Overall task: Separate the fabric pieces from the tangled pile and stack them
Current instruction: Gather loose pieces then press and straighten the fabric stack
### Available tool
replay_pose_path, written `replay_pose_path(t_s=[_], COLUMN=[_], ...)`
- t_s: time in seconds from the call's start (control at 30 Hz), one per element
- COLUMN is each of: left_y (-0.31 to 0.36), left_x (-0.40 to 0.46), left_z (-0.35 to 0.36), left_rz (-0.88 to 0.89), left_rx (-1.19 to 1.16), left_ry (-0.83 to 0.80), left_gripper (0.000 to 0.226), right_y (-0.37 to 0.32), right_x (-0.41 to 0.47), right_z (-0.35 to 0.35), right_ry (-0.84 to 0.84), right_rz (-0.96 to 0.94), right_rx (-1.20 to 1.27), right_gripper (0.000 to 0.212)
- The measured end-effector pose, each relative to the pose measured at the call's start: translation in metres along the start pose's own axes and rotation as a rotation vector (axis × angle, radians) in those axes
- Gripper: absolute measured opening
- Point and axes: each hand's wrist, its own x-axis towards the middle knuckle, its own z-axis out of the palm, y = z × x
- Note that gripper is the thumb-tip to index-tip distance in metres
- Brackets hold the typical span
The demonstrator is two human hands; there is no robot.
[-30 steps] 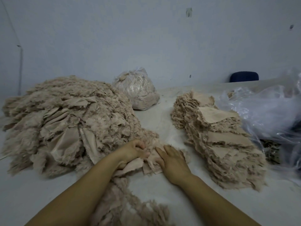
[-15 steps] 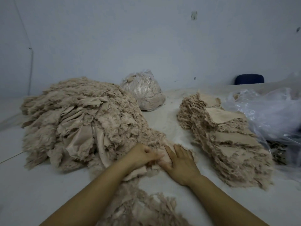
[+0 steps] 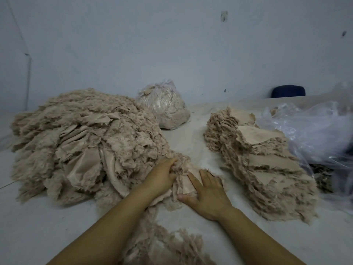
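Beige frayed tangled pile [image 3: 80, 142] and beige stack [image 3: 261, 169] lie on a whitish table [image 3: 38, 226], against a pale blue-grey wall [image 3: 133, 44].

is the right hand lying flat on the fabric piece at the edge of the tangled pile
Yes, the right hand rests on the fabric piece with its fingers straight.

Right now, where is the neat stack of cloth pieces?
In the head view, the neat stack lies right of the right hand, on the table beside the loose clear plastic bag.

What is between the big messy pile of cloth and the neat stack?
In the head view, the tangled pile and the stack are separated by a bare strip of white table. Nearer the person, both hands work a fabric piece there.
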Motion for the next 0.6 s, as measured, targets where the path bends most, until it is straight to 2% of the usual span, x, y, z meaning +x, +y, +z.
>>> replay_pose_path(t_s=[0.07, 0.13, 0.23, 0.3, 0.37, 0.43, 0.5, 0.6], left_y=[0.0, -0.008, -0.018, -0.02, -0.021, -0.016, -0.008, 0.009], left_x=[0.005, 0.008, 0.011, 0.018, 0.021, 0.015, 0.0, -0.021], left_z=[0.004, 0.0, -0.014, -0.021, -0.024, -0.023, -0.023, -0.024], left_rz=[0.003, -0.08, -0.208, -0.364, -0.431, -0.382, -0.293, -0.152], left_rx=[0.033, 0.003, -0.323, -0.548, -0.596, -0.649, -0.681, -0.67], left_ry=[0.053, 0.232, 0.368, 0.475, 0.55, 0.497, 0.331, 0.17], left_gripper=[0.022, 0.023, 0.035, 0.029, 0.023, 0.021, 0.019, 0.023], right_y=[0.0, 0.001, 0.002, 0.003, 0.004, 0.004, 0.001, -0.009], right_x=[0.0, 0.002, 0.003, 0.005, 0.006, 0.005, 0.001, -0.01], right_z=[0.0, 0.0, 0.001, 0.003, 0.004, 0.005, 0.001, -0.009], right_ry=[-0.007, -0.013, -0.016, -0.008, 0.002, 0.018, 0.07, 0.311], right_rz=[-0.002, -0.002, 0.003, 0.007, 0.005, 0.005, -0.007, -0.116], right_rx=[0.006, 0.007, 0.01, -0.002, -0.002, 0.009, 0.041, 0.167], right_gripper=[0.086, 0.086, 0.088, 0.089, 0.089, 0.09, 0.091, 0.095])
